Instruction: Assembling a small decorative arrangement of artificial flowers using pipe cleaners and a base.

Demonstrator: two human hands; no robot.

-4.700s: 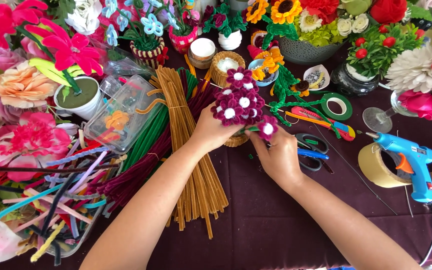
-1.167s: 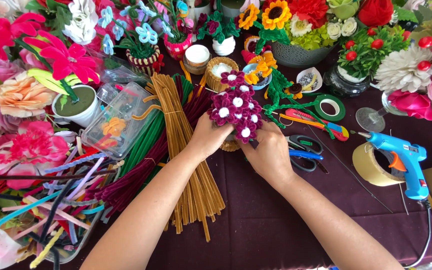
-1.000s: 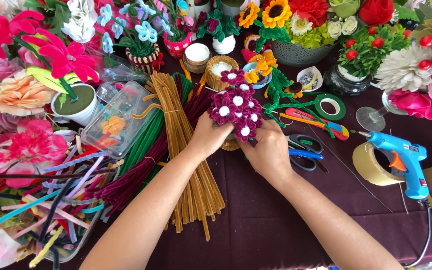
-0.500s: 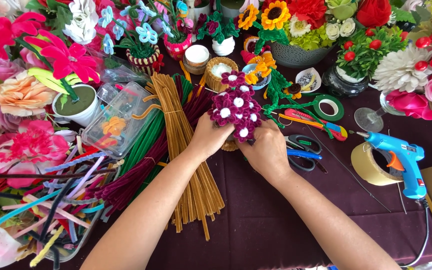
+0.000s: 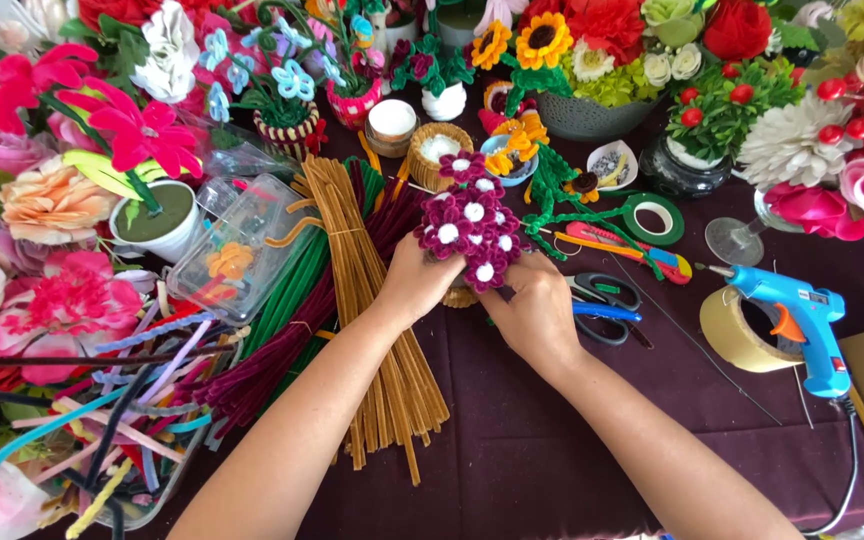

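1. The left hand (image 5: 414, 283) and the right hand (image 5: 532, 312) both gripped one cluster of maroon flowers (image 5: 467, 225) with white centres, held above the table (image 5: 512, 470) just in front of a small basket (image 5: 439, 152).
2. Done, by the look of it — many blooms already sat bunched together.
3. Left, as I judged it — the stems under the fingers seemed not yet bound; green tape (image 5: 652, 218), scissors (image 5: 602, 305) and a blue glue gun (image 5: 797, 315) lay untouched near the right hand.
4. Tan pipe cleaners (image 5: 377, 330) lay beside the left arm.

Flower cluster (image 5: 472, 230) between stem bundle (image 5: 377, 330) left, scissors (image 5: 602, 305) right
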